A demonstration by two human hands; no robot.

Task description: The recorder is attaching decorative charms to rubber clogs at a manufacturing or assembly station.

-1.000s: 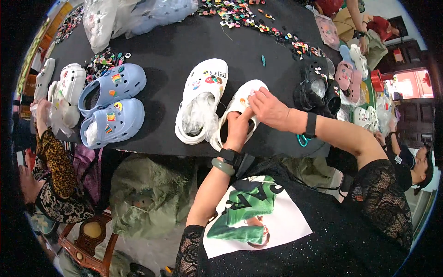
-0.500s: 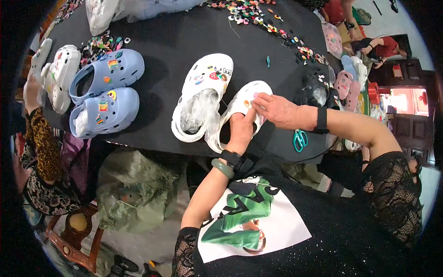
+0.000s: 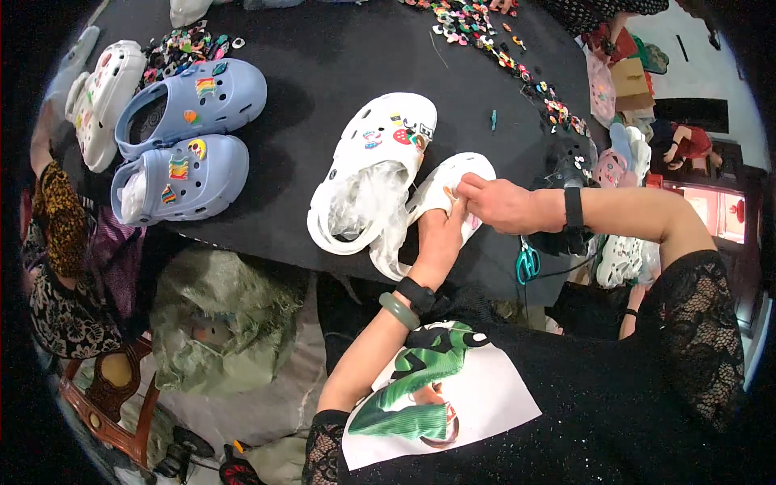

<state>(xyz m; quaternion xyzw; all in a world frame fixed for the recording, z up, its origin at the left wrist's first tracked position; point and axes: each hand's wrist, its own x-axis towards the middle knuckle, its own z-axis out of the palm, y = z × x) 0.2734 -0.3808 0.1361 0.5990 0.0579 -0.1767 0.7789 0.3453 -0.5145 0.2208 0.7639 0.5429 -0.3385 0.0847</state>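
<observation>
A white clog (image 3: 455, 172) with a few small charms on its upper lies tilted in front of me. My left hand (image 3: 440, 242) grips it, its fingers partly inside the foot opening and the thumb on the edge of the upper. My right hand (image 3: 511, 205) is closed, fingertips pressed together against the holed top of that clog; whatever they pinch is hidden. Just left stands a second white clog (image 3: 347, 153), filled with clear plastic and decorated with a strawberry and other charms.
Two blue clogs (image 3: 214, 97) with charms sit at the left, beside another white clog (image 3: 109, 105). Loose charms (image 3: 477, 32) are strewn at the far side. Teal scissors (image 3: 527, 263) lie right of my hands, and a small teal piece (image 3: 494, 120) beyond. Other people are around the table.
My view has shifted a little. Both hands stay on the same clog, the right fingertips still pressed to its upper. The clog is turned slightly.
</observation>
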